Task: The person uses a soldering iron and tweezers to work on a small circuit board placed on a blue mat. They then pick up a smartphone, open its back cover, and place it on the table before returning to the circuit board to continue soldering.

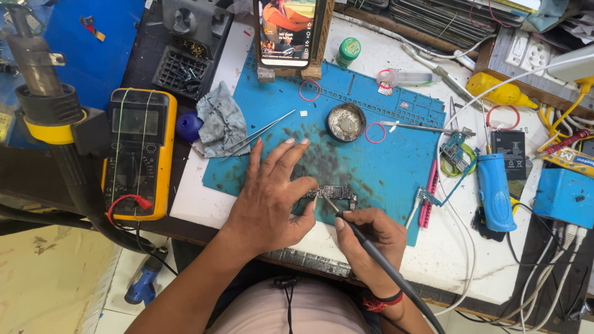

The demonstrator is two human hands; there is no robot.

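Note:
A small dark circuit board point(336, 193) lies near the front of a blue work mat point(396, 162). My left hand point(272, 195) rests flat on the mat with fingers spread, its thumb and fingertips steadying the board's left end. My right hand point(369, 238) grips a black soldering iron point(365, 242) like a pen. The iron's tip touches the board's lower edge, and its cable trails off toward the bottom right.
Tweezers point(260, 133) and a grey cloth point(221, 124) lie at the mat's left. A round tin point(346, 122), a propped phone point(286, 31), a yellow multimeter point(137, 151), a blue cylindrical tool point(495, 188) and tangled white cables point(470, 247) surround the mat.

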